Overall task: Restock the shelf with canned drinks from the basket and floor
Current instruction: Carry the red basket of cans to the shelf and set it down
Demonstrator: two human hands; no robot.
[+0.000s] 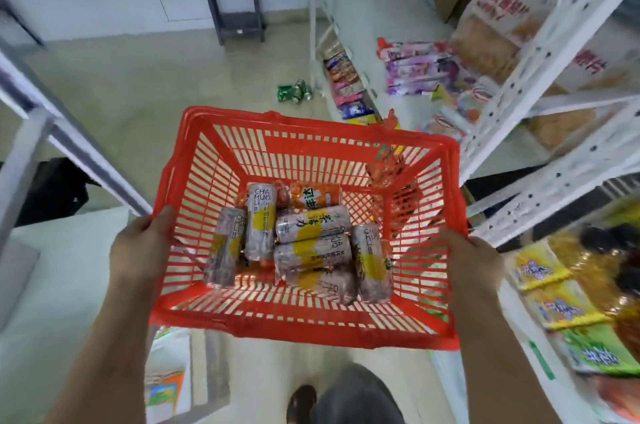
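Shop floor below; hands hold basket of "CHA HUO" cans.

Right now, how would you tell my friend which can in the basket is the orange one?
Find the red basket that the left hand and right hand hold by its sides. Look at its far end, past the pale yellow-patched cans. The orange can lies there on its side, the only one coloured bright orange.
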